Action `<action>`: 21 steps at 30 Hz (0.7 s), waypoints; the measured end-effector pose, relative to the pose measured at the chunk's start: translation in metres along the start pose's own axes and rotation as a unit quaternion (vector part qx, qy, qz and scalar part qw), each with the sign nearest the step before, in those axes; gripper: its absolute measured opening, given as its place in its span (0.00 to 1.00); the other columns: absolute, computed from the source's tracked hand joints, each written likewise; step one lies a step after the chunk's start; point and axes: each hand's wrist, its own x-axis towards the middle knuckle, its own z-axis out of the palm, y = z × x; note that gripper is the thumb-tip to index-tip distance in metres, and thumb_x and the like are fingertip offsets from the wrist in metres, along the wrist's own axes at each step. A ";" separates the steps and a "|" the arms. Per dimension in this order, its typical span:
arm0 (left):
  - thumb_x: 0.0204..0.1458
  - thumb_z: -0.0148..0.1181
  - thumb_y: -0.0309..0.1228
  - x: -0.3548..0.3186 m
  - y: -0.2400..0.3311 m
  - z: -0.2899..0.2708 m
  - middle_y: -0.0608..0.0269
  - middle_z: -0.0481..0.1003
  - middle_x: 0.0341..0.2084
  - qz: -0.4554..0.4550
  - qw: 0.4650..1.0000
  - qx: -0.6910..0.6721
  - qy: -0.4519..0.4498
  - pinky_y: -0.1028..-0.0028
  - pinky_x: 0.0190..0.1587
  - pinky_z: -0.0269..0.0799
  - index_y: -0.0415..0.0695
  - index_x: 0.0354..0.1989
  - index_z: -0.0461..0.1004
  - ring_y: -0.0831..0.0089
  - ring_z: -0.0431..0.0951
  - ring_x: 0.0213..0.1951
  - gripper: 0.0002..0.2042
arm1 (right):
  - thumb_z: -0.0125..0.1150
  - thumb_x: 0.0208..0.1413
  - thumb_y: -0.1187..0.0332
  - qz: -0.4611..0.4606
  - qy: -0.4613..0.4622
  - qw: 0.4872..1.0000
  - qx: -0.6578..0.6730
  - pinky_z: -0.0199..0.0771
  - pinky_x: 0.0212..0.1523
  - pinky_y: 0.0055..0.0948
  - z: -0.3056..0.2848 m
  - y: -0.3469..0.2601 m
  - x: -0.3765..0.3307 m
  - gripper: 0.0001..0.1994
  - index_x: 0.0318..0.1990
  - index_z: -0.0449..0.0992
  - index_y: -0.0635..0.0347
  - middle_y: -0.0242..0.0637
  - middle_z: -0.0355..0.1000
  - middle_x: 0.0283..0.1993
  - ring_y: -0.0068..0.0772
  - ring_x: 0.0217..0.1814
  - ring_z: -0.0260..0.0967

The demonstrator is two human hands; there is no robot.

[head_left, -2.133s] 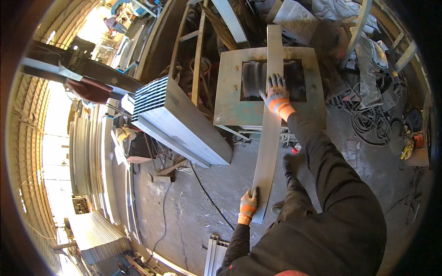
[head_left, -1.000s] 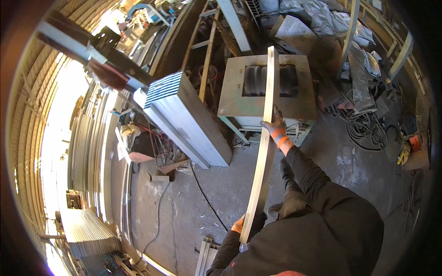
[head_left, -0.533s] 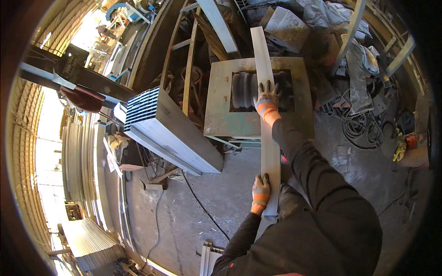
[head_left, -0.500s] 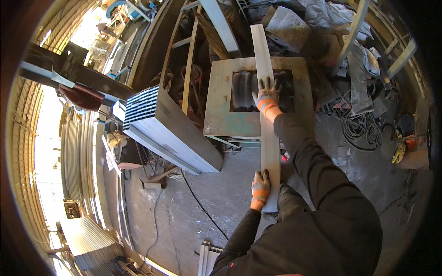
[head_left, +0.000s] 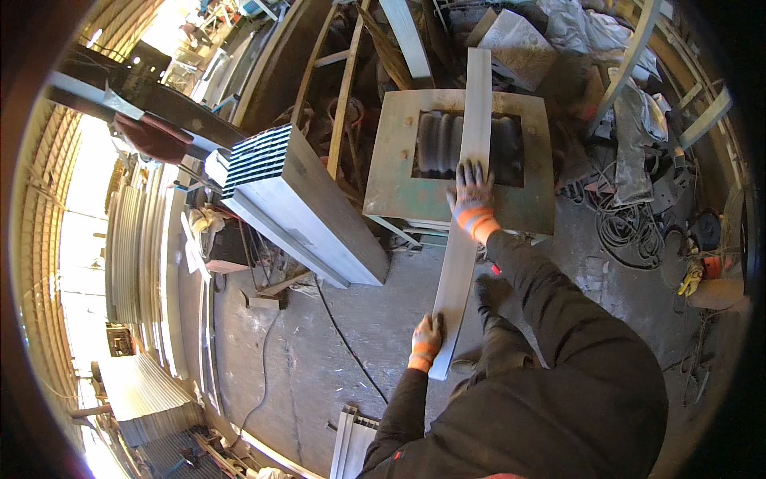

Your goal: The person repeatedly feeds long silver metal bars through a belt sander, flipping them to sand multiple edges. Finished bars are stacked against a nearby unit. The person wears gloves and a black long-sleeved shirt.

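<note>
A long, flat, pale grey metal bar (head_left: pixel 456 275) lies across a worn green metal table machine (head_left: pixel 447 195) and reaches back towards me. Under it the tabletop's rectangular opening shows a dark, ribbed surface (head_left: pixel 436 144). My right hand (head_left: pixel 474 195), in a grey and orange glove, presses on the bar's top with fingers stretched out. Gloved the same way, my left hand (head_left: pixel 426 338) is closed on the left edge near the bar's close end. Its fingertips are partly out of sight.
Left of the machine stands a tall stack of metal profiles (head_left: pixel 311 211). A black cable (head_left: pixel 341 339) runs over the floor, and more profiles (head_left: pixel 353 439) lie near my left arm. Coiled hoses (head_left: pixel 630 227) lie right of the machine. Corrugated sheets (head_left: pixel 148 399) are at the lower left.
The bar's near end has swung left, and its far part now sits further right over the opening. Both hands moved with it; my right hand is now closer to me along the bar.
</note>
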 end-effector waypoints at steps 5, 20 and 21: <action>0.77 0.52 0.50 -0.146 -0.068 -0.029 0.35 0.84 0.47 -0.066 0.997 -0.010 -0.033 0.45 0.55 0.78 0.43 0.52 0.80 0.33 0.83 0.52 0.22 | 0.59 0.70 0.40 -0.005 -0.053 0.999 0.002 0.40 0.83 0.80 -0.030 -0.059 -0.148 0.46 0.85 0.59 0.60 0.48 0.53 0.91 0.58 0.93 0.46; 0.73 0.59 0.57 -0.485 -0.205 -0.143 0.39 0.87 0.44 -0.129 0.989 0.078 0.016 0.48 0.55 0.82 0.43 0.50 0.85 0.38 0.87 0.50 0.26 | 0.76 0.61 0.40 -0.032 0.026 0.962 0.268 0.53 0.86 0.57 -0.028 -0.100 -0.424 0.58 0.87 0.52 0.63 0.56 0.50 0.91 0.62 0.91 0.50; 0.72 0.59 0.57 -0.501 -0.207 -0.151 0.40 0.87 0.42 -0.119 0.988 0.093 0.028 0.48 0.54 0.82 0.43 0.49 0.85 0.39 0.88 0.49 0.26 | 0.78 0.60 0.38 0.067 0.022 0.959 0.276 0.58 0.84 0.56 -0.017 -0.095 -0.418 0.60 0.88 0.51 0.62 0.55 0.52 0.90 0.60 0.89 0.55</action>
